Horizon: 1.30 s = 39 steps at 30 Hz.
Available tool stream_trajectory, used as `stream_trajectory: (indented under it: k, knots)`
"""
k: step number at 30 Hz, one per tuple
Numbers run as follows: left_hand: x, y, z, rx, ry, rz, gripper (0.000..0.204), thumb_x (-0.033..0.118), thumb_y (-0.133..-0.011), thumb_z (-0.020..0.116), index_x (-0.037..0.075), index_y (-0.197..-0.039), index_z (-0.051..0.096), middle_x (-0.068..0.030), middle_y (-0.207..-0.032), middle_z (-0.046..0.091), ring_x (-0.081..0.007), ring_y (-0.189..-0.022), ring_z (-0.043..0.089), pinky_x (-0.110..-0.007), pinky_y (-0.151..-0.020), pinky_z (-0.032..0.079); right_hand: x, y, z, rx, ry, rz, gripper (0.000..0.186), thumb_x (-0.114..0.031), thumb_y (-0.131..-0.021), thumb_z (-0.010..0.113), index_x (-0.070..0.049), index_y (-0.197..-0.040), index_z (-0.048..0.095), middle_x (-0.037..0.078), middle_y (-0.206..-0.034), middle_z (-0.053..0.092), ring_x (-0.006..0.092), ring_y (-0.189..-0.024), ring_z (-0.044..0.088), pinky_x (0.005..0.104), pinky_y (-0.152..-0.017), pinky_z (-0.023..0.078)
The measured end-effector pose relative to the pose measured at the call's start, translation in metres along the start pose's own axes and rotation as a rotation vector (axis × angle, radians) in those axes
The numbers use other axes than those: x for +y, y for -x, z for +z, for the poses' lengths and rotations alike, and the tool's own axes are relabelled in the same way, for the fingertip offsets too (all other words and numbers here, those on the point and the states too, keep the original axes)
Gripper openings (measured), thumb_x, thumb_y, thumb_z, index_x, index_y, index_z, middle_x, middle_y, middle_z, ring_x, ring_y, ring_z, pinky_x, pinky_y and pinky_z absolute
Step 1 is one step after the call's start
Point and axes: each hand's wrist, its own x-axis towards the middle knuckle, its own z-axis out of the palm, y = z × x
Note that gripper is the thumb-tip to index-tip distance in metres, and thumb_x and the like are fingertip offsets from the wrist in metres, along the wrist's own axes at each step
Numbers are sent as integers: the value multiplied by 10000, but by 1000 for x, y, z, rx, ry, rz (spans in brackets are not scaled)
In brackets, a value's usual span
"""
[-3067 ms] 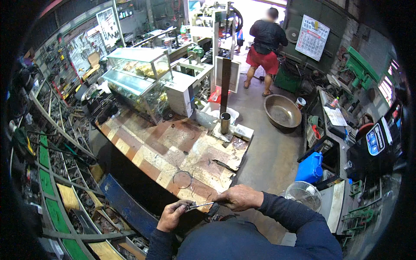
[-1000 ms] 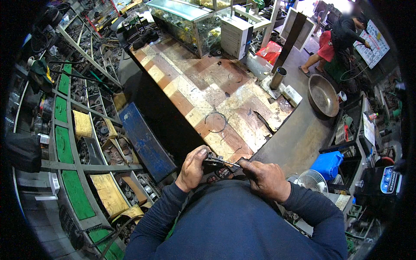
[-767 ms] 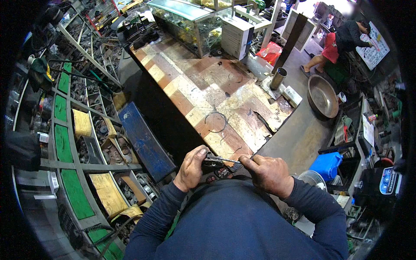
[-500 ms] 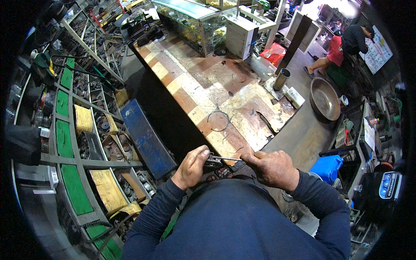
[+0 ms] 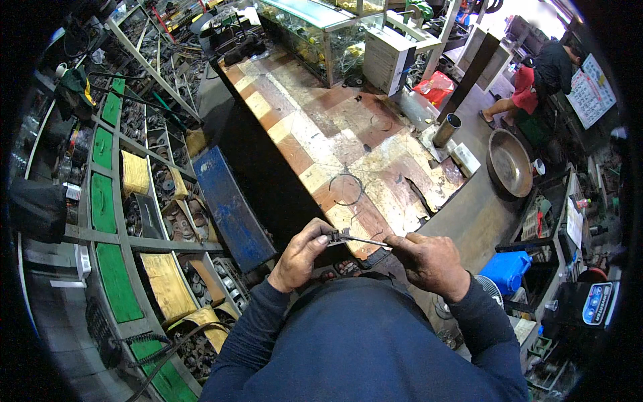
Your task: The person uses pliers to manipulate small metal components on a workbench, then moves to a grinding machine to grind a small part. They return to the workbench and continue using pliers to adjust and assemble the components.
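Running between two bare hands, a slim metal tool (image 5: 365, 240) is held just off the middle of the view, toward five o'clock, over the near corner of the bench (image 5: 321, 144). Its left end is pinched between the thumb and fingers of the left hand (image 5: 299, 254), seen between six and seven o'clock. Its right end is pinched by the right hand (image 5: 432, 264) at four o'clock, the rest of whose fingers are curled in; how far the tool is covered by them cannot be told. Near the clock's centre, a thin dark ring (image 5: 345, 189) is laid flat on the patchwork surface. At two o'clock, an open metal tube (image 5: 447, 129) is stood upright near the bench's far right edge, with a white box (image 5: 465, 159) set just beside it. At twelve, the far end is taken up by a glass case (image 5: 321, 40). Between two and three, a wide basin (image 5: 510, 163) is rested on the floor, and beyond it a co-worker (image 5: 552, 67) is seen leaning beside a white wall sheet (image 5: 591, 90). A blue jug (image 5: 507, 271) is placed between three and four. At nine, small metal parts are kept in a rack with green panels (image 5: 103, 203), near which a scuffed blue panel (image 5: 231, 208) is tilted.
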Motion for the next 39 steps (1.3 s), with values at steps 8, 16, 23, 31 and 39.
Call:
stream_trajectory:
  k: [8, 16, 23, 31, 39]
  knots:
    - [-18, -7, 6, 170, -456, 207, 240, 167, -949, 770, -32, -1072, 716, -176, -1127, 640, -350, -1137, 649, -435, -969, 534, -6, 23, 2, 43, 186, 193, 414, -206, -880, 644, -248, -1290, 684, 73, -862, 676, 324, -740, 709, 463, -602, 561]
    - [-33, -24, 23, 201, -659, 312, 222, 75, -871, 802, -8, -1055, 709, -171, -1116, 627, -418, -1233, 596, -486, -1039, 507, 4, 26, 51, 39, -249, 303, 318, -185, -957, 661, -160, -1269, 715, 146, -1023, 748, 388, -914, 724, 476, -758, 586]
    - [-58, -36, 38, 219, -762, 361, 212, 38, -862, 791, -4, -1046, 695, -169, -1108, 623, -433, -1232, 584, -508, -1071, 482, 5, 29, 63, 86, -297, 395, 271, -219, -988, 634, -149, -1236, 719, 146, -1039, 749, 398, -921, 719, 495, -775, 581]
    - [-77, -41, 45, 154, -809, 339, 249, 80, -872, 791, 15, -1094, 699, -160, -1150, 636, -415, -1260, 576, -483, -1069, 493, 13, 31, 83, 95, -232, 395, 230, -257, -1006, 580, -169, -1186, 693, 140, -916, 736, 413, -820, 717, 532, -705, 572]
    - [-107, -53, 54, 111, -906, 375, 263, 79, -889, 769, 30, -1133, 682, -119, -1230, 675, -401, -1327, 537, -489, -1122, 455, 15, 24, 96, 27, -189, 510, 268, -226, -999, 571, -148, -1216, 707, 181, -963, 734, 425, -874, 717, 534, -744, 573]
